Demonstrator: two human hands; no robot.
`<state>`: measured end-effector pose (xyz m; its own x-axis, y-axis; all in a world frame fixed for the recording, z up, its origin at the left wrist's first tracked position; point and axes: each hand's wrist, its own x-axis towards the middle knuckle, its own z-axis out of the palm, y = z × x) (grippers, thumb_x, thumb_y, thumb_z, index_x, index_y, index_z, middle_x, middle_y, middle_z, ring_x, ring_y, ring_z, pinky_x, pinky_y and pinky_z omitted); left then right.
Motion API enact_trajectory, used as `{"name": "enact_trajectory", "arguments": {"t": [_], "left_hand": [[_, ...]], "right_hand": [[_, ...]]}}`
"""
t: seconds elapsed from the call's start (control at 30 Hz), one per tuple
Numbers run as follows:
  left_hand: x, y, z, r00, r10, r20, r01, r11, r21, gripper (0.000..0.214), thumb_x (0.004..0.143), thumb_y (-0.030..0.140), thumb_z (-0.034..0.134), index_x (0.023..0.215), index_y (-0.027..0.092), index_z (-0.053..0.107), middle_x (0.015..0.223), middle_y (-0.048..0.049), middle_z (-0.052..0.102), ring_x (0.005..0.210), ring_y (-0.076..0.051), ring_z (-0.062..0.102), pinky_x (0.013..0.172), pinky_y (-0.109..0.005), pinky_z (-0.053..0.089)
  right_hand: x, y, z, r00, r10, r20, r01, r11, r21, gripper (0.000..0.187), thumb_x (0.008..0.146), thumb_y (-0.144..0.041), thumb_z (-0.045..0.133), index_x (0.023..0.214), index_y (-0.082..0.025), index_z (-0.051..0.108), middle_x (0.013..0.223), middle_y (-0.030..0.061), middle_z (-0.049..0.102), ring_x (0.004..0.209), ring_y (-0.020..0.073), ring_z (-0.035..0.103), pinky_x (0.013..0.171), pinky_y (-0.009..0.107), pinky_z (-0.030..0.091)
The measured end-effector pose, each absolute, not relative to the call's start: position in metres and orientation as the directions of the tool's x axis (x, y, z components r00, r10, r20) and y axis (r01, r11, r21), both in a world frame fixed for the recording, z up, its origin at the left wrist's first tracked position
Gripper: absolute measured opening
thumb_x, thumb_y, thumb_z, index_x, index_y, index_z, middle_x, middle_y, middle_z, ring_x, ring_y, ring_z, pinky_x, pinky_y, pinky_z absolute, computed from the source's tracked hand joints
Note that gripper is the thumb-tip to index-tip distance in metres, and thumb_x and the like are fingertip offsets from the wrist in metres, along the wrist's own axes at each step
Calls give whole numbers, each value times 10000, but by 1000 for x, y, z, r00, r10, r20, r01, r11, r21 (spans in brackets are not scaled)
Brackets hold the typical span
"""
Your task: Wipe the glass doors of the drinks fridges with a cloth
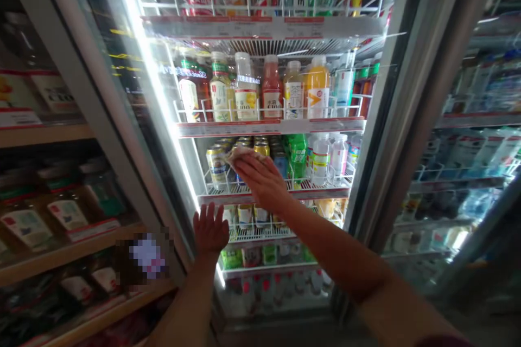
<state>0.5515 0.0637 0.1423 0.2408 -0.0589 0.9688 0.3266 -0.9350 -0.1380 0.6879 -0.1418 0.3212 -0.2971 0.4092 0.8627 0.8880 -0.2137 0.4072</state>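
My right hand (264, 180) reaches up at the middle of a drinks fridge, its fingers stretched together over a pale, crumpled cloth (241, 153). The cloth looks pressed to the glass front, and part of it is hidden under the fingers. Lower and to the left, my left hand (210, 229) is raised with its fingers spread and nothing in it. It is near the bright light strip (157, 87) at the fridge's left edge; whether it touches the glass, I cannot tell. Behind the right hand are beer cans (217, 165) and a green bottle (297, 153).
Juice and tea bottles, such as an orange bottle (318, 87), line the wire shelves above. A metal door frame (407, 103) rises on the right, with another fridge section past it. On the left, bottles (67, 217) stand on shelves with wooden-looking edges (73, 246).
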Motion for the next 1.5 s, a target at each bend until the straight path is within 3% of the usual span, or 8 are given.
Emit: {"name": "enact_trajectory", "arguments": {"t": [0.1, 0.2, 0.4, 0.67, 0.9, 1.13, 1.33, 1.5], "left_hand": [[552, 63, 143, 232, -71, 970, 315, -938, -144, 721, 1012, 245, 518, 1663, 313, 216, 1705, -74, 218, 1592, -286, 131, 1295, -556, 124], [552, 63, 143, 217, -61, 974, 299, -946, -126, 698, 1023, 250, 521, 1657, 318, 238, 1699, -68, 245, 1593, -273, 149, 1296, -529, 116], [555, 66, 139, 194, -50, 980, 280, -954, -104, 621, 1018, 267, 532, 1614, 296, 363, 1656, -96, 356, 1572, -312, 229, 1264, -560, 168], [556, 70, 132, 219, -9, 976, 312, -947, -78, 593, 984, 269, 540, 1569, 268, 445, 1611, -120, 428, 1566, -318, 249, 1265, -567, 166], [557, 72, 130, 231, 22, 973, 320, -946, -54, 562, 987, 290, 518, 1547, 256, 479, 1585, -126, 463, 1559, -325, 267, 1261, -579, 158], [556, 70, 130, 233, 19, 972, 310, -949, -56, 492, 1006, 300, 508, 1495, 249, 523, 1579, -128, 467, 1572, -308, 232, 1250, -576, 179], [556, 69, 131, 247, 55, 967, 346, -937, -35, 425, 1032, 368, 462, 1400, 209, 605, 1508, -142, 533, 1544, -323, 296, 1236, -563, 208], [555, 69, 132, 237, 60, 970, 368, -929, -33, 405, 1022, 377, 461, 1333, 181, 632, 1451, -164, 570, 1510, -330, 353, 1209, -552, 266]], "right_hand": [[699, -154, 336, -220, 324, 920, 912, -267, 312, 527, 1028, -144, 432, 1544, -242, 479, 1547, -44, 532, 1551, 121, 311, 1360, 372, -23], [703, -166, 304, -215, 310, 926, 920, -252, 298, 509, 1025, -148, 431, 1525, -197, 509, 1531, -9, 553, 1550, 147, 322, 1360, 369, 31], [712, -191, 211, -492, 569, 659, 813, 30, 581, 386, 1040, -156, 467, 1384, -185, 640, 1512, 0, 574, 1504, 110, 400, 1318, 318, 231], [722, -209, 242, -325, 498, 804, 899, -103, 427, 467, 1018, -107, 458, 1471, -153, 561, 1502, 12, 584, 1565, 137, 280, 1353, 367, 37], [725, -223, 208, -389, 601, 698, 862, -30, 506, 434, 1054, -138, 400, 1432, -203, 604, 1494, -10, 589, 1516, 95, 374, 1337, 317, 132], [741, -239, 232, -239, 467, 851, 910, -197, 364, 587, 990, -91, 475, 1568, -194, 452, 1434, 36, 646, 1502, 172, 419, 1339, 391, 148], [743, -254, 227, -274, 528, 804, 890, -178, 420, 545, 1000, -98, 459, 1530, -214, 507, 1407, 21, 667, 1452, 152, 483, 1336, 369, 142], [759, -262, 264, -133, 342, 930, 880, -390, 269, 553, 1002, -117, 458, 1547, -209, 487, 1475, 69, 610, 1503, 212, 422, 1323, 437, 173]]}}
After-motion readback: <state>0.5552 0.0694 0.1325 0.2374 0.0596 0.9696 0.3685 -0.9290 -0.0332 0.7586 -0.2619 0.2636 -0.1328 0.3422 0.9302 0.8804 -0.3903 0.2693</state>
